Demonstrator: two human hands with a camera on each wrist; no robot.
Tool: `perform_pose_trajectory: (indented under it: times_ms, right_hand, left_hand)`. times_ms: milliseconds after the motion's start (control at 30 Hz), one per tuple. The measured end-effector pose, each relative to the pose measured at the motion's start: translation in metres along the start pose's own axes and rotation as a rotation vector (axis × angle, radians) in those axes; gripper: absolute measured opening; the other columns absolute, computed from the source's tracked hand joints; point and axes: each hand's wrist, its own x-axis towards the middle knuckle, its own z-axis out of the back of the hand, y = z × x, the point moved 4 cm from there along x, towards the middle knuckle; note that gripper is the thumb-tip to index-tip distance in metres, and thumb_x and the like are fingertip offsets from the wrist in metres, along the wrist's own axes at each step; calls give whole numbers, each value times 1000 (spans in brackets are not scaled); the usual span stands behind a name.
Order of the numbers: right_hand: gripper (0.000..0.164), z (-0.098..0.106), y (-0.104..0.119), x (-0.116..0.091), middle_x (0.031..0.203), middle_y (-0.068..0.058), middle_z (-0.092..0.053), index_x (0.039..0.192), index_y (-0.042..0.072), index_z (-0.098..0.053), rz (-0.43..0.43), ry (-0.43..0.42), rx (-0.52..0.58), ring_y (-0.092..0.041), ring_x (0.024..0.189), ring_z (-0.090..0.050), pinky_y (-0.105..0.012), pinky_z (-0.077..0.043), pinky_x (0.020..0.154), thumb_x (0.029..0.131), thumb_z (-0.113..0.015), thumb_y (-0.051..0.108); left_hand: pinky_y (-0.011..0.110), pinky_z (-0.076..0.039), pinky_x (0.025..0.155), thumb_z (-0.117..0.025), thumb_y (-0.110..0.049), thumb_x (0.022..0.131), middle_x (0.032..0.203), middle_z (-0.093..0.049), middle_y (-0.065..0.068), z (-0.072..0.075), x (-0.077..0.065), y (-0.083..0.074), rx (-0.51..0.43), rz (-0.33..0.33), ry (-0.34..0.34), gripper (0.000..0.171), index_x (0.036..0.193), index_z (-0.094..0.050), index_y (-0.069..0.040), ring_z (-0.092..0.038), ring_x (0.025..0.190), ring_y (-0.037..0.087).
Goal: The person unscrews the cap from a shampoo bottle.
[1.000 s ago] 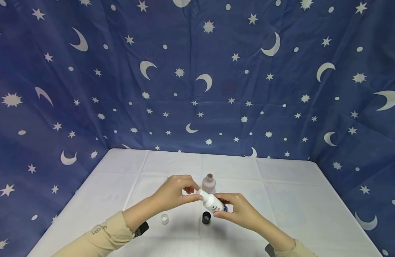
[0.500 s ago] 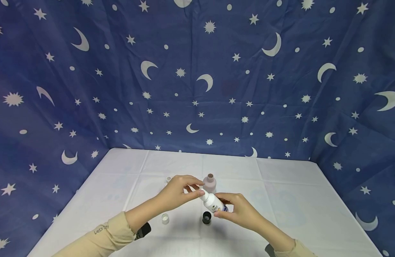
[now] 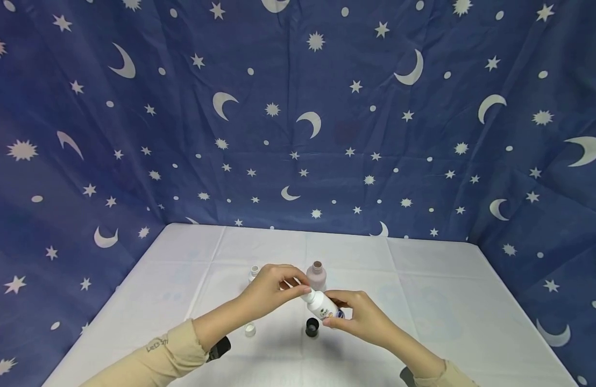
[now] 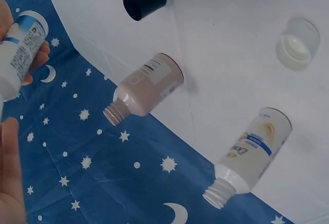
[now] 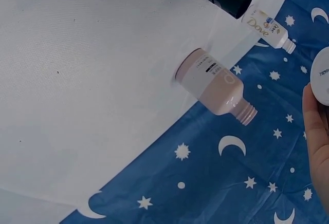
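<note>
In the head view my right hand (image 3: 361, 317) grips the body of a small white lotion bottle (image 3: 321, 306), tilted with its top up toward the left. My left hand (image 3: 274, 287) pinches the white cap (image 3: 309, 295) at that top between thumb and fingers, which partly cover it. The left wrist view catches the printed side of this bottle (image 4: 23, 49); the right wrist view has its round white base (image 5: 321, 75). Just behind it stands an uncapped pink bottle (image 3: 316, 277). An uncapped white Dove bottle (image 4: 252, 149) stands behind my left hand.
A black cap (image 3: 312, 327) lies on the white table (image 3: 433, 301) in front of the held bottle. Farther left lies a clear cap (image 3: 250, 329). Dark blue cloth (image 3: 298, 134) with moons and stars hangs behind the table and along its sides.
My left fingers have shifted round the cap, lifting and then closing in again, and the hand has moved slightly right. The right hand and bottle stay nearly still.
</note>
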Motion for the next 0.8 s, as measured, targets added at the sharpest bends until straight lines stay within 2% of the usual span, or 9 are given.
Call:
perform_pose_trajectory:
  times_ms: [167,267,433,600,800]
  right_hand:
    - [37,0,0,-1,105,-3,-70,114,6,-65,-4,1,1,-8,91,-65,-27,-56,81,83,-72,25]
    - [38,0,0,-1,105,-4,-70,114,6,-65,-11,1,-7,-8,91,-65,-28,-57,81,83,-72,26]
    - [39,0,0,-2,105,-3,-70,114,6,-65,-14,-1,-14,-9,92,-66,-32,-57,82,83,-72,28]
    - [38,0,0,-2,105,-3,-70,114,7,-65,-9,-2,-12,-7,91,-65,-30,-57,81,83,-72,27]
    - [36,0,1,0,105,-3,-70,114,6,-65,-12,0,-12,-8,91,-66,-28,-57,81,81,-74,20]
  left_hand:
    - [15,-54,70,-75,-20,80,95,-73,3,2,-2,2,64,-61,72,26,102,-69,-7,-66,81,6]
    - [15,-54,73,-77,-16,77,97,-72,2,2,-2,2,92,-66,106,31,106,-68,-7,-66,83,6]
    - [15,-53,74,-73,-12,81,94,-70,1,1,0,0,125,-94,151,30,110,-67,-7,-62,82,5]
    - [16,-52,78,-72,-17,83,98,-68,-2,2,1,-4,204,-114,160,23,105,-68,-10,-59,87,5]
    - [13,-49,71,-71,-17,84,93,-68,-3,4,2,-8,264,-151,149,21,103,-70,-10,-56,80,3]
